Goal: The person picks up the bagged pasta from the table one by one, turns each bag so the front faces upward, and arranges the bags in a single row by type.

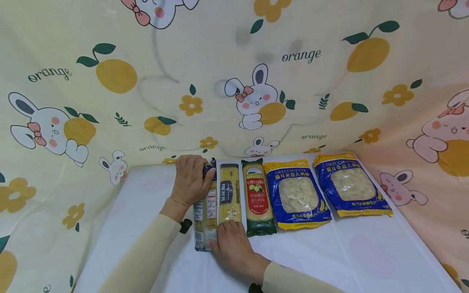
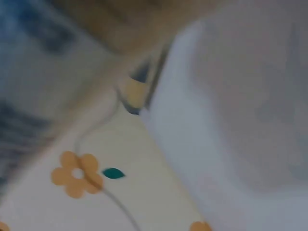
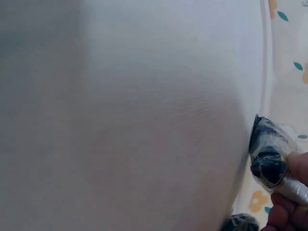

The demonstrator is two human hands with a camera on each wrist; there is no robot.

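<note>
My left hand (image 1: 192, 179) grips the upper end of the leftmost spaghetti pack (image 1: 205, 215), a clear bag with dark ends and white printed labels. Its thumb lies along the right side, and the hand hides much of the top. Beside it lies a second pack of spaghetti (image 1: 229, 195) with a dark blue label. My right hand (image 1: 234, 246) holds that second pack's lower end, its thumb close to the leftmost pack. In the right wrist view, the thumb and curled fingers (image 3: 281, 211) are around the dark-ended wrapper (image 3: 269, 166). A blurred pack (image 2: 43, 62) fills the left wrist view's corner.
To the right, a green-ended spaghetti pack (image 1: 258, 199) with a red label lies in the same row. Two blue and yellow orecchiette bags (image 1: 298, 195) follow. All rest on a white table (image 1: 329, 256), with a rabbit-and-orange print curtain (image 1: 212, 53) rising behind.
</note>
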